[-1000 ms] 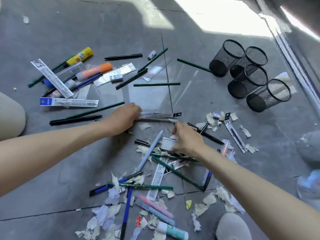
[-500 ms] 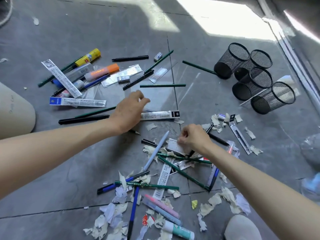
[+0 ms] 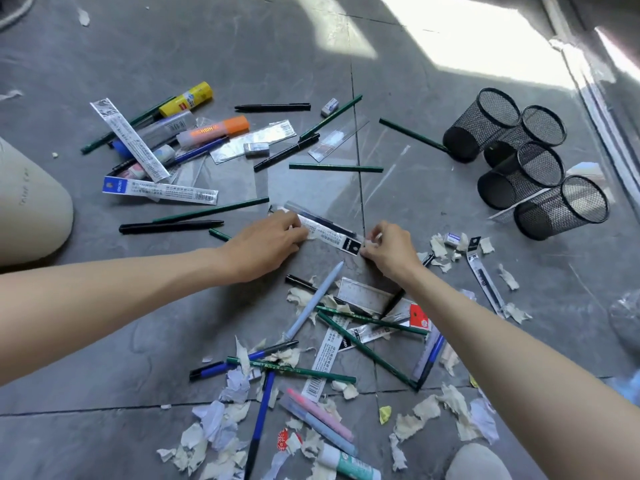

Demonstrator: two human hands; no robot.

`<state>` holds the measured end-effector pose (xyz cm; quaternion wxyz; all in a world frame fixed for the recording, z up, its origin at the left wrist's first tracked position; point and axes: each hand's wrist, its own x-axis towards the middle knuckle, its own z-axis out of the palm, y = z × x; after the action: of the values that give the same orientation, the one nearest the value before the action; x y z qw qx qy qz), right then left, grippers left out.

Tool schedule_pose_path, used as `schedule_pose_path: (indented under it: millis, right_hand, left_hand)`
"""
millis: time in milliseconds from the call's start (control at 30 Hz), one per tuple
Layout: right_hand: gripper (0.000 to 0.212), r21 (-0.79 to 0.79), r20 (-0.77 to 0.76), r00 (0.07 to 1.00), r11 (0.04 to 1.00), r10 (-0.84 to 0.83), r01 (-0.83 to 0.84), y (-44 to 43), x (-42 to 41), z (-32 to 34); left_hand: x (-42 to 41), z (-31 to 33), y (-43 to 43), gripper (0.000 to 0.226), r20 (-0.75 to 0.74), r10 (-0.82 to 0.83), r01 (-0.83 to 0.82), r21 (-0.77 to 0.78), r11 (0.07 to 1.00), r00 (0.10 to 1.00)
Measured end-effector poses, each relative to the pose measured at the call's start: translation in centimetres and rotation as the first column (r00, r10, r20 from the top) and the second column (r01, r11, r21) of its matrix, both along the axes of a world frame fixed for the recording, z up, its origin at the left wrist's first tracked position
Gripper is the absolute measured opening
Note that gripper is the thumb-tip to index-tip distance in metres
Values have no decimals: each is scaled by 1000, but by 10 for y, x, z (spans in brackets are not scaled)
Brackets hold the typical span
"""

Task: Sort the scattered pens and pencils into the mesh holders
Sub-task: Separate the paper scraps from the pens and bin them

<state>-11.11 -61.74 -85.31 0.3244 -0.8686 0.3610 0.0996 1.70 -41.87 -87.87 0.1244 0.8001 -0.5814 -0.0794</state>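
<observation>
Pinching a long clear pen packet (image 3: 325, 229) at both ends, the person keeps it low over the grey floor (image 3: 242, 46), in the middle of the mess; whether it touches the tiles I cannot tell. The left hand (image 3: 266, 242) grips the plain end with curled fingers, and the right hand (image 3: 389, 251) nips the black tab, whose white logo is too small to read. A barcode and fine print run along the packet's paper strip.

Four black mesh holders (image 3: 561, 211) stand bunched together well off to the right, with one green pencil (image 3: 412, 134) reaching the nearest one's base.

To the left lies an orange highlighter (image 3: 216, 130) marked "HIGH", a yellow glue stick (image 3: 185, 98) and a blue-ended packet (image 3: 159, 191) with a barcode. A black pen (image 3: 171, 226) lies just beside the left forearm. Torn paper scraps (image 3: 214, 431) bury more pens and pencils below the arms, among them a pale blue pen (image 3: 313, 303).
</observation>
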Motion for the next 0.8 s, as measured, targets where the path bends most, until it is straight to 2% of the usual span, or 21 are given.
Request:
schedule_pose_path:
  millis: [133, 233, 333, 433, 500, 567, 667, 733, 800]
  right_hand:
    - [15, -12, -89, 995, 999, 47, -49, -6, 4, 1]
    - [11, -92, 10, 1000, 996, -17, 18, -9, -2, 1]
    - [6, -137, 124, 988, 984, -95, 112, -18, -15, 6]
    - [7, -153, 156, 974, 971, -162, 186, -34, -30, 10]
    - [16, -98, 174, 963, 969, -206, 225, -44, -41, 16]
    - [23, -27, 157, 975, 986, -160, 166, -50, -48, 21]
    - [20, -68, 82, 997, 998, 7, -1, -44, -43, 22]
    - [21, -73, 87, 996, 997, 17, -11, -37, -32, 19]
    - [23, -59, 54, 998, 998, 27, -24, -30, -19, 14]
  left_hand:
    - [8, -2, -8, 29, -41, 60, -59, 40, 997, 997]
    - [7, 0, -10, 13, -162, 154, -152, 29, 988, 975]
    - [5, 4, -15, 10, -291, 245, -229, 90, 969, 925]
    - [5, 6, -20, 14, -257, 244, -191, 215, 958, 935]
    - [4, 10, -23, 18, -250, 226, -155, 272, 950, 942]
    - [-1, 22, -32, 18, -285, 197, -111, 291, 950, 938]
    - [-9, 46, -57, 11, -326, 135, -54, 245, 968, 935]
    - [-16, 54, -79, 6, -323, 108, -29, 242, 970, 940]
    - [-21, 52, -98, 21, -347, 145, -44, 283, 958, 927]
